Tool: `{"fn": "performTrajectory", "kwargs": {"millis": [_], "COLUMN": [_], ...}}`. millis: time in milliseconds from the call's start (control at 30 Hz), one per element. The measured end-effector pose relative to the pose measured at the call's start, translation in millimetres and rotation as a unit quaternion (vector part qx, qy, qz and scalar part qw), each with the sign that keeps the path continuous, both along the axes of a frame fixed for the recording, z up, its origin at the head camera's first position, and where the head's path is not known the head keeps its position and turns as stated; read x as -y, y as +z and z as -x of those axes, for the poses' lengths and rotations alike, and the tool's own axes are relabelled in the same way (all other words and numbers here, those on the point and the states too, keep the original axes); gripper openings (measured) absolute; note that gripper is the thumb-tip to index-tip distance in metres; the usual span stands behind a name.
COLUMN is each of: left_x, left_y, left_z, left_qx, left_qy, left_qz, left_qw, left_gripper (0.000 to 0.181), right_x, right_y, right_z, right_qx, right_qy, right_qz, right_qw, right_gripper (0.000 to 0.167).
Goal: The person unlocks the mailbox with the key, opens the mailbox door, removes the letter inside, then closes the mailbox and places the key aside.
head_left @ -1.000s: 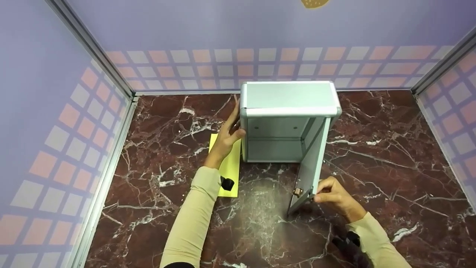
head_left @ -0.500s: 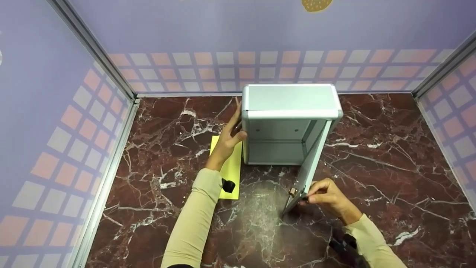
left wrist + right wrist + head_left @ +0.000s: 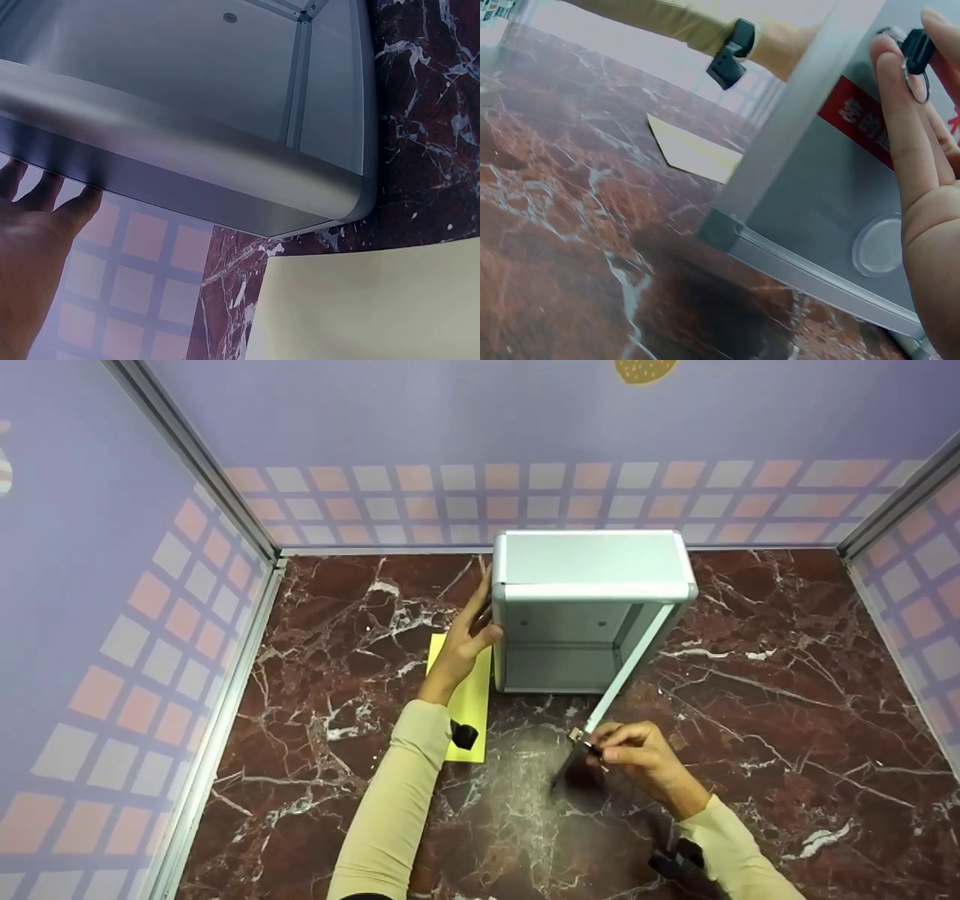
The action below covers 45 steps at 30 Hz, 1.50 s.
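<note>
A silver metal box (image 3: 592, 556) with rounded edges stands on the marbled surface, its front facing me. Its hinged door (image 3: 631, 669) is swung out from the right side, with a brass-coloured lock part (image 3: 576, 733) near the free edge. My left hand (image 3: 465, 649) rests against the box's left side, fingers stretched along it; fingertips touch that side in the left wrist view. At the door's free edge, my right hand (image 3: 651, 757) pinches a black-headed key (image 3: 917, 51) with a metal ring hanging from it. The key's blade is mostly hidden.
A yellow sheet (image 3: 466, 739) lies left of the box, partly beneath my left forearm. The door's outer face carries a red label (image 3: 859, 112) with white characters and a round pale disc (image 3: 880, 246). Tiled-pattern walls (image 3: 375, 502) enclose the back and sides.
My right hand has moved left with the key, swinging the door further inward toward the box's opening. The left hand stays against the box's side.
</note>
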<state>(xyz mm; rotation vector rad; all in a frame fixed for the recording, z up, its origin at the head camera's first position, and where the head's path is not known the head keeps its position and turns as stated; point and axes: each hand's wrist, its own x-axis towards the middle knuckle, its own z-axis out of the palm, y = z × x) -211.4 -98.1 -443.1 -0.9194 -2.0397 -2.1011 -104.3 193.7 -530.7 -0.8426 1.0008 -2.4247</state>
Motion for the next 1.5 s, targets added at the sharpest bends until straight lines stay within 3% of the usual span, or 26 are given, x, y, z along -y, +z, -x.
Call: {"fn": "performTrajectory", "kwargs": {"millis": [333,633,867,967,1067,1300,1500], "left_x": [0.4,-0.5,-1.1,-1.3,-1.3,-1.1,-1.3], "left_y": [-2.5,-2.0,-29.6,-33.9,-30.5,-5.5,-0.9], "left_z": [-0.1,1.9,19.4,22.1,20.1,5.4,2.2], "left_qx": [0.004,-0.004,-0.008,-0.002,-0.001,-0.001,-0.009], "left_qy": [0.003,0.000,0.004,0.005,0.000,-0.005,-0.001], "left_qz": [0.000,-0.005,-0.020,-0.018,-0.016,-0.011,-0.011], "left_qw": [1.0000,1.0000,0.9998,0.9998,0.9999,0.9999,0.9999], "left_gripper": [0.105,0.106,0.106,0.105,0.106,0.111,0.111], "right_x": [16,27,39,43,46,53,58], "right_y": [7.1,17.9,24.7,26.2,26.3,28.0,29.9], "right_z": [-5.9,-6.0,-2.7,-2.2,-1.8,1.0,2.7], "right_qx": [0.041,0.099,0.127,0.136,0.147,0.161,0.167], "right_qy": [-0.044,-0.104,-0.134,-0.144,-0.148,-0.168,-0.178], "right_qz": [-0.011,-0.089,-0.122,-0.128,-0.124,-0.129,-0.120], "right_qw": [0.9982,0.9856,0.9752,0.9718,0.9701,0.9639,0.9622], "right_gripper": [0.035,0.032,0.027,0.026,0.024,0.021,0.020]}}
